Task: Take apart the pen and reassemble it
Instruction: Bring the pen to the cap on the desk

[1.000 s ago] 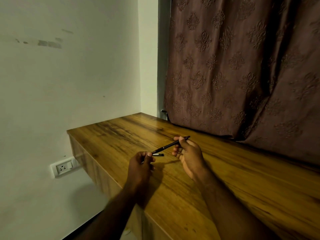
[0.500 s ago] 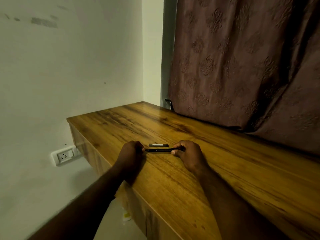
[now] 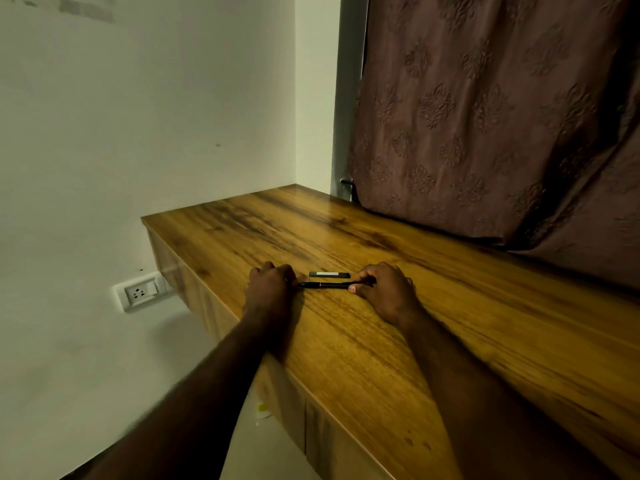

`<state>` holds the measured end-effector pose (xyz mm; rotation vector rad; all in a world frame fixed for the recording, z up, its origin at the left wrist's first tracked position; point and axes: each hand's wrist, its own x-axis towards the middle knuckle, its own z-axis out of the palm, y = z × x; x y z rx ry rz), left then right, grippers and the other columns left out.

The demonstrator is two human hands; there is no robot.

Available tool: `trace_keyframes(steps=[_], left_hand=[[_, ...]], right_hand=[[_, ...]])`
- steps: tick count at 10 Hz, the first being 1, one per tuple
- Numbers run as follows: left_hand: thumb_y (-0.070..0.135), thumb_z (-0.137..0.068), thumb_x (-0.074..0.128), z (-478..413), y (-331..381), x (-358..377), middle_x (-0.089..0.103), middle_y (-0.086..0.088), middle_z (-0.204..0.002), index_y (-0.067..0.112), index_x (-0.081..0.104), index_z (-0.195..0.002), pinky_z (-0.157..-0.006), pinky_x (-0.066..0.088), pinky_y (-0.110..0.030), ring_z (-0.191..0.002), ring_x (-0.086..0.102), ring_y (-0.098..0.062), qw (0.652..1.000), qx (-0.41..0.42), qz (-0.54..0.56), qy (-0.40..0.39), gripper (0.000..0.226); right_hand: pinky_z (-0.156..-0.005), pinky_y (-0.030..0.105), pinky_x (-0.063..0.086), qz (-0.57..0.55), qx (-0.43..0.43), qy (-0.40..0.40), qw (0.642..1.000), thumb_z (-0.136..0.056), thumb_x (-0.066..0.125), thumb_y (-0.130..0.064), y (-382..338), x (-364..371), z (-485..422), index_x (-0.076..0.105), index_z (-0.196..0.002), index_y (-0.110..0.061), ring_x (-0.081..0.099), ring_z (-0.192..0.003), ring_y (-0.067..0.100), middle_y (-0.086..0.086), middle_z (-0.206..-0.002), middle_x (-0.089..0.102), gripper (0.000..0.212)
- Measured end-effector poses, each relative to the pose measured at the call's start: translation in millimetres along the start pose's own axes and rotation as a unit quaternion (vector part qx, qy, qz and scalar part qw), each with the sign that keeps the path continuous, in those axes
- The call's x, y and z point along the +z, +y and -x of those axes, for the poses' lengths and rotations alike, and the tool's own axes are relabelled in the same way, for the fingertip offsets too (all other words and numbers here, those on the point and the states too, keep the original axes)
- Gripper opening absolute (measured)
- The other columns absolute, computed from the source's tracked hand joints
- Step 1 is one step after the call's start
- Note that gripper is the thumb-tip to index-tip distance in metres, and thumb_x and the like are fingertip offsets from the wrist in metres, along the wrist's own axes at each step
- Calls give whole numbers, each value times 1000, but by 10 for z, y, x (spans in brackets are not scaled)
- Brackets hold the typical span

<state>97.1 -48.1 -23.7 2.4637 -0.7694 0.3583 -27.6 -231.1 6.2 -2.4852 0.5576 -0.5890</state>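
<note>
At centre frame, the right hand (image 3: 384,289) pinches one end of the black pen (image 3: 325,285) low over the wooden table (image 3: 485,323), the left hand (image 3: 272,289) curled at the other end, its hold hidden; a dark detached piece (image 3: 329,274) lying just beyond suggests dismantling has begun, with reassembly apparently ahead.

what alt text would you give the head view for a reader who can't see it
A black pen stretches level between two hands at a wooden desk: the right hand pinches one end, the left hand curls at the other, its grip hidden. A short dark pen part lies just behind it.
</note>
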Motion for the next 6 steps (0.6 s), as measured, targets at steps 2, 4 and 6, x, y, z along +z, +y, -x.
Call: trace_keyframes(steps=[2,4,6], left_hand=[[40,-87,57,-59,-87,75,63,1,-99,31,62,-94,-79,38,-32,-97,53,-21,1000,15,-15,11,13],[35,-90,55,-42,-47,51,62,-1,-98,26,62,-95,-76,35,-29,-96,55,-24,999,-14,16,29,13],[31,-91,55,83,58,-92,66,-6,-91,20,65,-91,-76,51,-37,-84,61,-24,990,-54,117,64,15]], right_hand=[[-89,33,34,-14,1,-9,1000,-78,75,-39,9,-2,-35,70,-103,-32,58,-108,14,-10,-106,67,26],[-94,37,41,-41,2,-28,999,-74,77,-43,46,-20,-40,67,-110,-32,59,-104,12,-15,-97,59,39],[-96,41,42,-4,-6,34,999,-89,57,-49,49,35,-60,65,-106,-30,57,-107,16,-7,-111,64,27]])
